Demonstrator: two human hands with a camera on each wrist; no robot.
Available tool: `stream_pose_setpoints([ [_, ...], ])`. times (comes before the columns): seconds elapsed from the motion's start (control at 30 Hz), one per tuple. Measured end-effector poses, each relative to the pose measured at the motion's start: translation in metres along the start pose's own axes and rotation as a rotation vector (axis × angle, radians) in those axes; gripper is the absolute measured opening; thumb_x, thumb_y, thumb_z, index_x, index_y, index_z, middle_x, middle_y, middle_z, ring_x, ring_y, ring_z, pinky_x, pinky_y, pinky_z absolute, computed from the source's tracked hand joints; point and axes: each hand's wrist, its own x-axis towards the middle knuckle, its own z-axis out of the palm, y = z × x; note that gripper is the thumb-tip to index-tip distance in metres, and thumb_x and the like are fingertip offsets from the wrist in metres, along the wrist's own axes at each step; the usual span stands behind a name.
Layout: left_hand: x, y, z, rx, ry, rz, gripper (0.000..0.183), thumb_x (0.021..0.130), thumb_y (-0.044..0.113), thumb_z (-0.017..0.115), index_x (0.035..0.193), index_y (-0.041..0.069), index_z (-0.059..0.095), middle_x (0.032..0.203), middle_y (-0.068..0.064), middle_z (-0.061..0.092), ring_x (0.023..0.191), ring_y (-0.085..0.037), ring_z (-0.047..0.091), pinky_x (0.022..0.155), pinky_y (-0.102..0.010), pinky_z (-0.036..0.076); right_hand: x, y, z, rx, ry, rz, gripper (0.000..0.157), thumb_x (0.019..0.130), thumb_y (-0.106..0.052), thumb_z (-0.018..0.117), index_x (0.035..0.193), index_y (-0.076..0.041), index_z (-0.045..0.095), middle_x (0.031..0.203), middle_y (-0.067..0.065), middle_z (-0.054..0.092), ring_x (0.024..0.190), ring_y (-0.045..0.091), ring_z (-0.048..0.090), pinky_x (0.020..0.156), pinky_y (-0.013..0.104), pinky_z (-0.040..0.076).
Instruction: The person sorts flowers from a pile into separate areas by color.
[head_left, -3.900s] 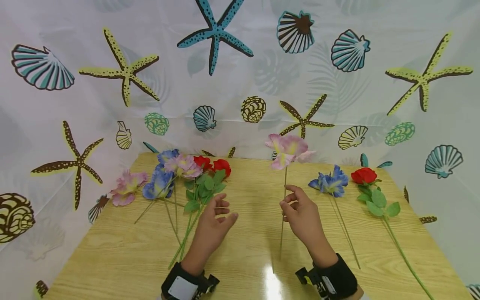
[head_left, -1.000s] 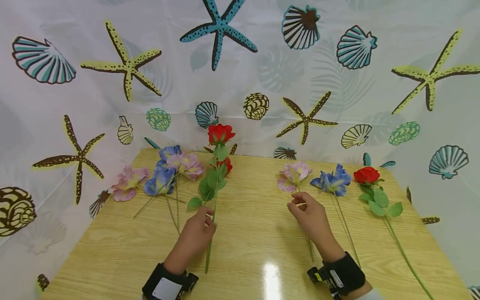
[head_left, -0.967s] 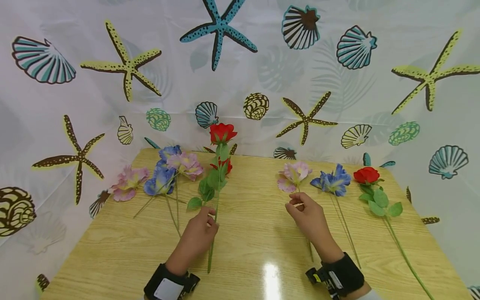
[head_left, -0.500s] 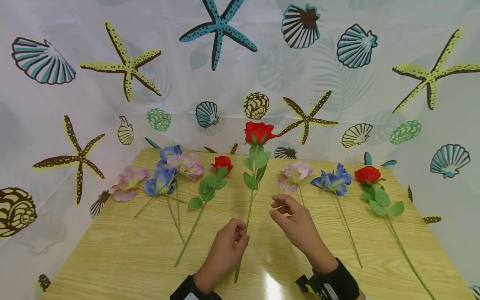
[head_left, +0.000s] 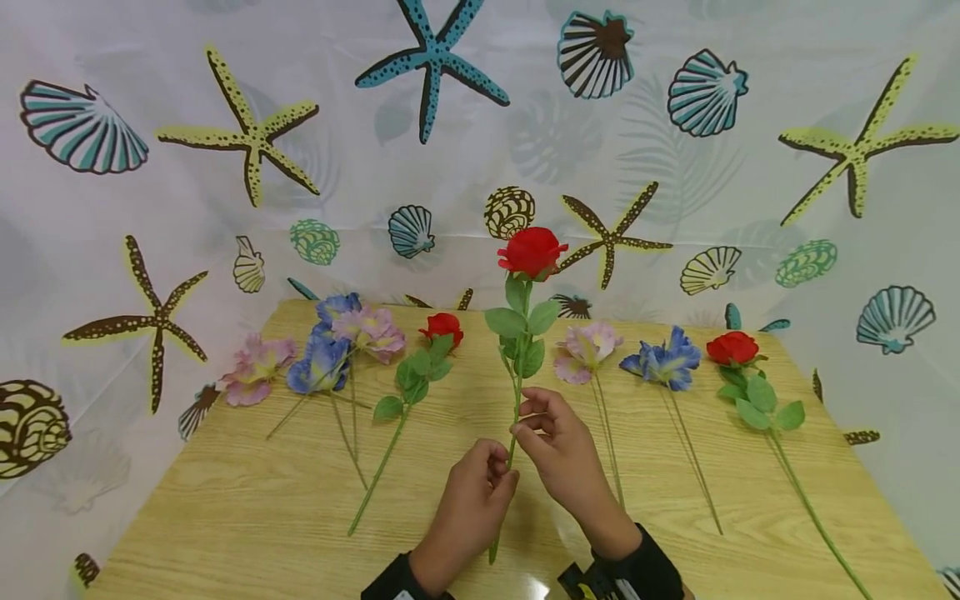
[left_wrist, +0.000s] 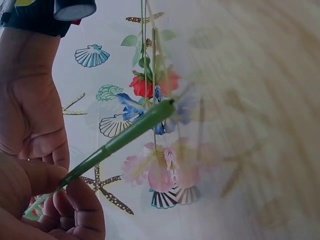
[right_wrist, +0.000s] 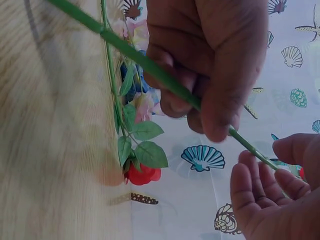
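A red artificial rose with green leaves stands upright above the middle of the table. My left hand pinches its green stem low down, with the stem's cut end sticking out below. Just above, my right hand has thumb and curled fingers about the same stem. In the left wrist view, the stem end points toward the camera from the left fingertips. In the right wrist view, the left hand pinches the stem, and the right hand is around it farther along.
On the left of the wooden table lie another red rose, blue flowers and pink flowers. On the right lie a pink flower, a blue flower and a red rose. A shell-patterned cloth hangs behind.
The right hand set a pink flower down on the right side. The left hand lifted a red rose from the left group and brought it to the middle, where the right hand took its stem.
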Motion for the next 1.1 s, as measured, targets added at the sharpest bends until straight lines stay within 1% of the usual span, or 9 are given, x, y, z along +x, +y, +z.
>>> stream_pose_setpoints([
  [0.13,0.0,0.002,0.003,0.002,0.0,0.012,0.013,0.09,0.009,0.06,0.099,0.008,0.051,0.087,-0.001,0.053,0.072,-0.007,0.052,0.06,-0.02,0.048,-0.002,0.0,0.001,0.015,0.033,-0.031,0.043,0.09,-0.011,0.062,0.131,-0.018,0.049,0.105,0.006,0.057,0.089,0.015,0.062,0.07,0.026,0.055],
  [0.33,-0.001,0.005,0.006,-0.005,-0.005,0.013,0.015,0.089,0.01,0.063,0.099,0.009,0.052,0.088,-0.001,0.055,0.073,-0.005,0.054,0.061,-0.02,0.049,-0.003,0.003,-0.001,-0.012,0.066,-0.095,0.046,0.089,-0.004,0.06,0.132,-0.016,0.049,0.098,0.008,0.058,0.079,0.013,0.065,0.063,0.026,0.056],
  [0.5,-0.002,0.005,0.006,-0.006,-0.044,0.001,0.027,0.085,0.018,0.069,0.104,0.011,0.052,0.095,-0.004,0.054,0.078,-0.009,0.054,0.064,-0.021,0.049,-0.004,0.004,-0.003,-0.056,0.068,-0.094,0.045,0.09,-0.002,0.058,0.133,-0.013,0.049,0.098,0.008,0.058,0.076,0.011,0.064,0.061,0.026,0.055],
  [0.6,-0.003,0.002,0.005,0.023,-0.047,0.041,0.034,0.083,0.024,0.071,0.109,0.012,0.053,0.103,-0.004,0.052,0.084,-0.013,0.053,0.066,-0.023,0.05,-0.005,0.005,-0.006,-0.086,0.076,-0.102,0.045,0.09,-0.001,0.057,0.133,-0.011,0.049,0.098,0.01,0.059,0.077,0.012,0.065,0.06,0.025,0.055],
  [0.73,-0.003,-0.002,0.001,0.06,0.008,0.117,0.03,0.084,0.026,0.071,0.107,0.016,0.055,0.109,0.0,0.05,0.09,-0.014,0.054,0.069,-0.027,0.052,-0.005,0.009,-0.011,-0.108,0.094,-0.106,0.044,0.091,-0.003,0.057,0.134,-0.011,0.05,0.099,0.012,0.059,0.076,0.014,0.065,0.059,0.025,0.054],
  [0.8,-0.003,-0.003,-0.002,0.08,0.044,0.132,0.027,0.084,0.025,0.07,0.105,0.018,0.055,0.109,0.002,0.05,0.092,-0.014,0.053,0.071,-0.029,0.052,-0.005,0.01,-0.013,-0.121,0.102,-0.096,0.044,0.091,-0.004,0.057,0.134,-0.012,0.05,0.099,0.011,0.059,0.075,0.015,0.065,0.059,0.025,0.054],
  [0.9,-0.002,-0.007,-0.01,0.11,0.084,0.124,0.022,0.085,0.022,0.069,0.102,0.018,0.056,0.109,0.002,0.05,0.093,-0.014,0.052,0.073,-0.032,0.052,-0.005,0.012,-0.018,-0.149,0.107,-0.076,0.045,0.092,-0.005,0.056,0.135,-0.013,0.048,0.1,0.009,0.059,0.075,0.014,0.065,0.059,0.026,0.054],
  [1.0,0.0,-0.012,-0.021,0.127,0.121,0.094,0.018,0.086,0.02,0.067,0.101,0.017,0.057,0.108,0.001,0.051,0.094,-0.016,0.052,0.074,-0.035,0.051,-0.005,0.015,-0.025,-0.199,0.123,-0.061,0.045,0.092,-0.006,0.055,0.136,-0.013,0.048,0.101,0.009,0.059,0.076,0.012,0.064,0.059,0.026,0.053],
  [1.1,0.004,-0.02,-0.033,0.171,0.166,0.073,0.016,0.087,0.017,0.066,0.101,0.016,0.059,0.107,0.0,0.051,0.094,-0.02,0.051,0.076,-0.038,0.05,-0.004,0.018,-0.034,-0.269,0.148,-0.045,0.046,0.092,-0.006,0.054,0.137,-0.012,0.048,0.1,0.008,0.059,0.076,0.012,0.063,0.053,0.026,0.051],
])
